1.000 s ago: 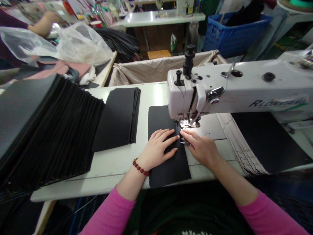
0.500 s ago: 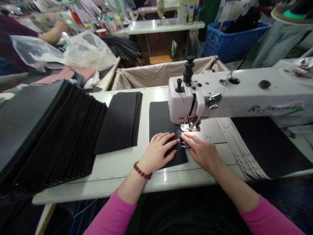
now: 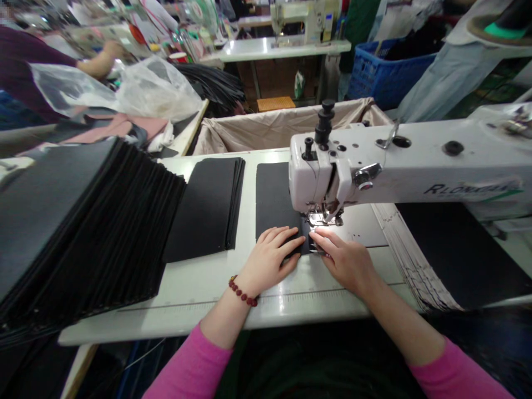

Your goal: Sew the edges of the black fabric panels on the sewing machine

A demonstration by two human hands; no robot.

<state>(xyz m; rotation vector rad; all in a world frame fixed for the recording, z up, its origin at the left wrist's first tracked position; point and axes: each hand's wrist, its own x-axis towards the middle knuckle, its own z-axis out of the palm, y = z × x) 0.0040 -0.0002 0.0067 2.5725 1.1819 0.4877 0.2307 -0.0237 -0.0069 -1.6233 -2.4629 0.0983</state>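
Observation:
A black flat panel lies under the presser foot of a white sewing machine. My left hand rests flat on the panel's near part, fingers spread. Just right of the needle area, my right hand has its fingertips at the panel's right edge, close in front of the foot. Pointed metal tips stick out from under its curled fingers; they look like thread snips, mostly hidden by the hand. The machine's lamp lights the spot by the fingertips.
On the left stand a tall stack of black panels and a smaller black stack. Pale-edged black panels lie right, under the machine arm. Behind the table is a cloth-lined bin. Other people work beyond.
The black panel has slid away from me under the presser foot, so its near edge now lies by my fingers. Both hands keep about the same place. The view has shifted slightly.

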